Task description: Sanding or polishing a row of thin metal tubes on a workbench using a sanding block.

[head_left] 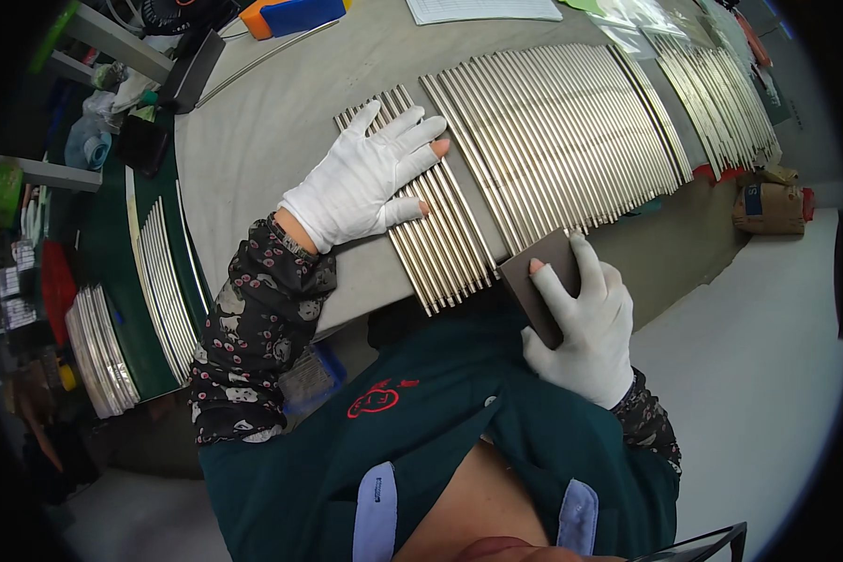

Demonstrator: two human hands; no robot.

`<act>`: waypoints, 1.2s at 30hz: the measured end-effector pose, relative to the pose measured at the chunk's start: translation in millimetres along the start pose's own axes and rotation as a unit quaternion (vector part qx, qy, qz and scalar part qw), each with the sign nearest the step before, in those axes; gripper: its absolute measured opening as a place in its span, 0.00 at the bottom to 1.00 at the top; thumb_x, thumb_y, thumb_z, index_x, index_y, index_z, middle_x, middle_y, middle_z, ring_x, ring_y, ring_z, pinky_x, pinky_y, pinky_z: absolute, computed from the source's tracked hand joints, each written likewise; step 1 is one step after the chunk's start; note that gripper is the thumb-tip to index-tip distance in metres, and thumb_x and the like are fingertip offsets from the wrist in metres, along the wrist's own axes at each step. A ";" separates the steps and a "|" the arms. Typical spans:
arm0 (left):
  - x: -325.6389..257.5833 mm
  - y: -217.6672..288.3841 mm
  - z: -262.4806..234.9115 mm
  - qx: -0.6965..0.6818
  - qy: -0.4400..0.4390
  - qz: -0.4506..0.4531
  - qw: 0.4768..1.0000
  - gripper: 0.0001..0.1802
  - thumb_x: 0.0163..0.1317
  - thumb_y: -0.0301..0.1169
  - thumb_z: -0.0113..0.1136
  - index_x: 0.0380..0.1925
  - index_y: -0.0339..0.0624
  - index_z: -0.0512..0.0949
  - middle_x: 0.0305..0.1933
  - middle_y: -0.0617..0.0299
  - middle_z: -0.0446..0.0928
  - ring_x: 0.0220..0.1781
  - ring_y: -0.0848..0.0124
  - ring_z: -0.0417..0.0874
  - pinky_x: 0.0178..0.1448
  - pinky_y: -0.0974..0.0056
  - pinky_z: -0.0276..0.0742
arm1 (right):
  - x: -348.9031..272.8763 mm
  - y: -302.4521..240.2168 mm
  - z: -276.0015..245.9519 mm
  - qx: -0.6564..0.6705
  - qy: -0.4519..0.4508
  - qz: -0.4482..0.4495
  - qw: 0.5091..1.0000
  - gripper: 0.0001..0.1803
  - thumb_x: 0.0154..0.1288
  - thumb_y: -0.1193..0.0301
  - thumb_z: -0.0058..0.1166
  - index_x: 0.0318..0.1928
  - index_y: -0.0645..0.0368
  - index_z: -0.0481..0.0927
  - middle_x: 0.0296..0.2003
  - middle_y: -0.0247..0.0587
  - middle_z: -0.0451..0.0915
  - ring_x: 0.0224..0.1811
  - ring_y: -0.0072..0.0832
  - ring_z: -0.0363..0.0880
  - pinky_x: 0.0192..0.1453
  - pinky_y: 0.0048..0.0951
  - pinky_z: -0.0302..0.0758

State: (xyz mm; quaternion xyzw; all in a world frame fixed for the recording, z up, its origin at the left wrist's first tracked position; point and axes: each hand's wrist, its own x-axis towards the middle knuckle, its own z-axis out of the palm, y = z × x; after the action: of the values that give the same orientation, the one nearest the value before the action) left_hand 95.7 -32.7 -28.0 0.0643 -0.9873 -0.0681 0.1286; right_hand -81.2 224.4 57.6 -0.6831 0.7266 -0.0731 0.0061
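As a worker in white gloves leans over a pale table [244, 140], seen from the head camera, the left hand [358, 183] lies palm down, fingers spread, across a small set of metal rods [448, 245]. The right hand [585, 314], well apart from it, grips a flat, dark block [528, 292] beside the near ends of the rods; whether the block touches them cannot be told. Bare fingertips show through both gloves. A larger row [571, 136] of similar rods lies side by side just to the right of the small set, with a further batch [717, 103] beyond it.

Judging by their shine, the rods are likely stiff, smooth and prone to roll or slide under cloth gloves, each one light but a full set weighty. A flat palm across the middle should steady many at once; a single rod would be best pinched near its end. The block looks rigid and easily managed, best held by its opposite edges, its broad face kept square to the rod ends.
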 end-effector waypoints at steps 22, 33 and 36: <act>-5.0 0.2 2.9 0.001 0.019 -0.002 1.000 0.40 0.69 0.65 0.31 0.73 0.55 0.56 0.75 0.51 0.58 0.76 0.49 0.57 0.75 0.36 0.45 | 12.0 -10.9 -1.9 -0.024 0.050 -0.051 0.997 0.36 0.36 0.64 0.67 0.55 0.48 0.78 0.61 0.62 0.66 0.49 0.45 0.72 0.46 0.39 0.71; -15.8 -1.4 1.3 0.023 0.009 -0.016 1.000 0.39 0.69 0.64 0.30 0.73 0.55 0.58 0.75 0.54 0.59 0.76 0.49 0.57 0.76 0.35 0.43 | 8.1 -11.3 4.9 -0.038 0.059 -0.023 0.997 0.36 0.37 0.65 0.66 0.55 0.49 0.77 0.60 0.63 0.67 0.46 0.45 0.73 0.41 0.40 0.73; -14.2 -2.5 2.0 0.010 0.009 -0.013 1.000 0.39 0.70 0.64 0.30 0.73 0.55 0.57 0.75 0.54 0.59 0.76 0.49 0.57 0.76 0.35 0.43 | 7.8 -20.0 10.6 -0.013 0.041 -0.038 0.998 0.36 0.37 0.64 0.67 0.55 0.49 0.77 0.60 0.63 0.67 0.45 0.44 0.73 0.40 0.40 0.73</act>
State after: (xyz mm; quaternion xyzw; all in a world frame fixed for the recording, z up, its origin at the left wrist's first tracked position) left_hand 109.1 -32.8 -33.7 0.0786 -0.9858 -0.0590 0.1358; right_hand -60.8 214.5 50.1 -0.7068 0.7005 -0.0923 -0.0354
